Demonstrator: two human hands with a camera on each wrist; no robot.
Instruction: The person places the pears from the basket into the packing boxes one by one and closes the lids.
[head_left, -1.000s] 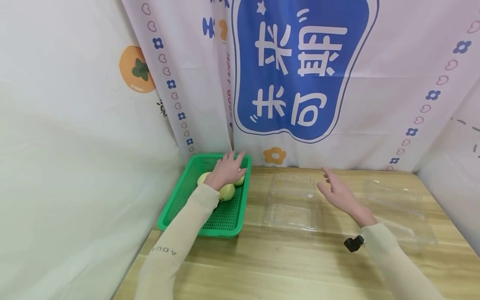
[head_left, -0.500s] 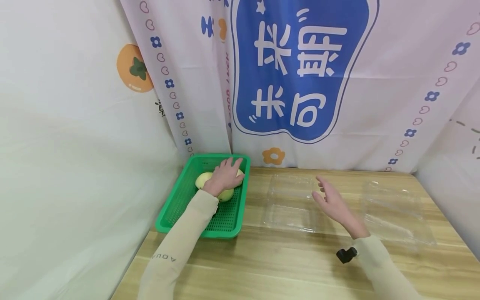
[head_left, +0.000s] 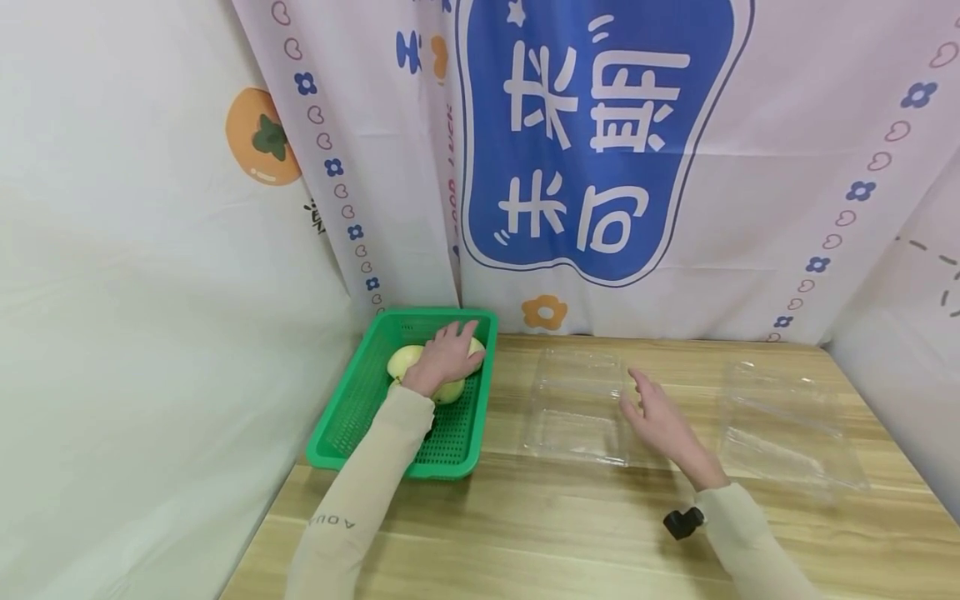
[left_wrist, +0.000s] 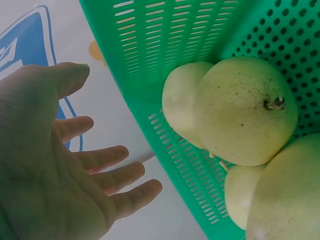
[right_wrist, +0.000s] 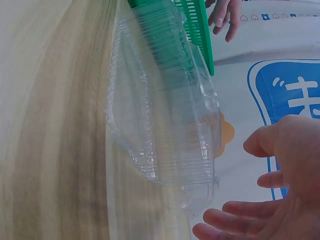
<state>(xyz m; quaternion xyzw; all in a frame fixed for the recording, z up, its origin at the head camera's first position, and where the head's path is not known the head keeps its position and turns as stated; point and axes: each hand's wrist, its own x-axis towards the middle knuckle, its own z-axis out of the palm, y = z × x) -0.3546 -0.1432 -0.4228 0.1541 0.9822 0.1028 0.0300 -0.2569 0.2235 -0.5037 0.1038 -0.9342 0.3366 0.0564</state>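
I have left grip (head_left: 447, 358) spread, empty, over fruit (left_wrist: 245, 112) in the green basket (head_left: 481, 417) — right grip (head_left: 662, 423) likewise, beside a clear container (right_wrist: 167, 130).

pale yellow-green, round, brown-speckled fruits (left_wrist: 245, 112) lie clustered in the far half of a rectangular green perforated plastic basket (head_left: 450, 443), one with its short dark stem exposed. beside the basket, a transparent ribbed plastic container (right_wrist: 165, 140), seemingly open, sits on the wood-grain tabletop (head_left: 525, 533).

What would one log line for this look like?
left grip: empty, over yellow-green fruit in green basket | right grip: empty, near clear container
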